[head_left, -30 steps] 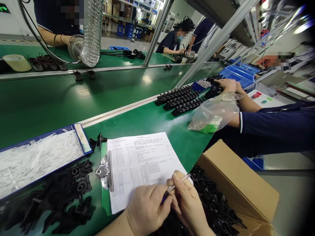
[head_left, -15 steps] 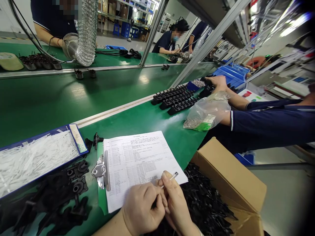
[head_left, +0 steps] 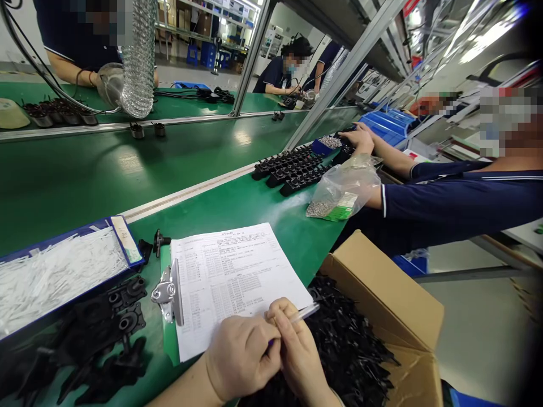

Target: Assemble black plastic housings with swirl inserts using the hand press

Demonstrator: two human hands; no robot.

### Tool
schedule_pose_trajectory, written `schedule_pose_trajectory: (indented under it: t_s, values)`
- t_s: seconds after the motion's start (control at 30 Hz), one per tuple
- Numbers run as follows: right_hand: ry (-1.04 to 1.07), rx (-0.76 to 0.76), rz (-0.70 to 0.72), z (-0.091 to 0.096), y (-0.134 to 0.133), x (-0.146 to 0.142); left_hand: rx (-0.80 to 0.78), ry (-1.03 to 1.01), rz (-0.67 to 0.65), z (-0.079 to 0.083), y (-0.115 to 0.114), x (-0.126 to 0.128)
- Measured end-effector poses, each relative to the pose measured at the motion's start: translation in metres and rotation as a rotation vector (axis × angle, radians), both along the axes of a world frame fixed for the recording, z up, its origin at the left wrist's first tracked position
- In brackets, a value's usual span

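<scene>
My right hand (head_left: 297, 345) is closed around a pen (head_left: 306, 311), whose clear end sticks out up and to the right. My left hand (head_left: 241, 353) is curled into a fist against it, with a small blue bit showing between thumb and fingers, in line with the pen. Both hands are over the lower edge of printed sheets (head_left: 229, 265), which lie on a green clipboard (head_left: 168, 339) with a metal clip (head_left: 167, 294) on the left. Just beyond its upper left corner stands a small black part (head_left: 159, 242).
A blue tray of white strips (head_left: 59, 282) and black plastic parts (head_left: 123, 322) lie left. At right stands a cardboard box (head_left: 386, 294) of black parts. A co-worker's arm (head_left: 424, 198) reaches over a clear bag (head_left: 343, 192) near rows of black pieces (head_left: 292, 169).
The view has shifted slightly, so most things sit a little further left. The pen has tilted flatter in my right hand, more of it shows, and a blue bit now appears at my left fist.
</scene>
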State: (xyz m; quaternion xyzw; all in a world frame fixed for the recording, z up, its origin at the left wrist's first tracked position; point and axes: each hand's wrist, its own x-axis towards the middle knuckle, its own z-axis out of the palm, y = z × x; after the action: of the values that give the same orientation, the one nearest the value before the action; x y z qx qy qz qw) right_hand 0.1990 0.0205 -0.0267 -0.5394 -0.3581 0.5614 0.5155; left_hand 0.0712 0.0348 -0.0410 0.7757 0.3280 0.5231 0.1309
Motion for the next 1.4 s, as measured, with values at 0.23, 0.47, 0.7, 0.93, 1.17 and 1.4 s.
schedule_pose_trajectory:
  t_s: [0.23,0.47,0.7,0.93,1.17,1.4]
  values:
    - [0.154,-0.056,-0.132,-0.003,-0.009,-0.008,0.062,-0.008,-0.024,0.005,-0.002,0.001]
    - [0.134,-0.075,-0.062,0.001,-0.012,-0.020,0.023,-0.079,-0.036,0.007,-0.001,-0.002]
    - [-0.134,0.016,0.052,0.005,-0.010,-0.013,-0.027,-0.065,0.053,0.005,-0.002,0.003]
    - [-0.164,0.032,0.064,-0.005,-0.015,-0.004,-0.102,-0.075,-0.040,0.006,0.001,0.002]
    - [-0.176,0.004,0.060,0.003,-0.011,-0.007,-0.096,-0.088,-0.046,0.004,0.000,-0.001]
    - [0.054,0.019,-0.165,0.017,0.008,0.006,-0.118,-0.078,-0.096,0.004,0.001,-0.002]
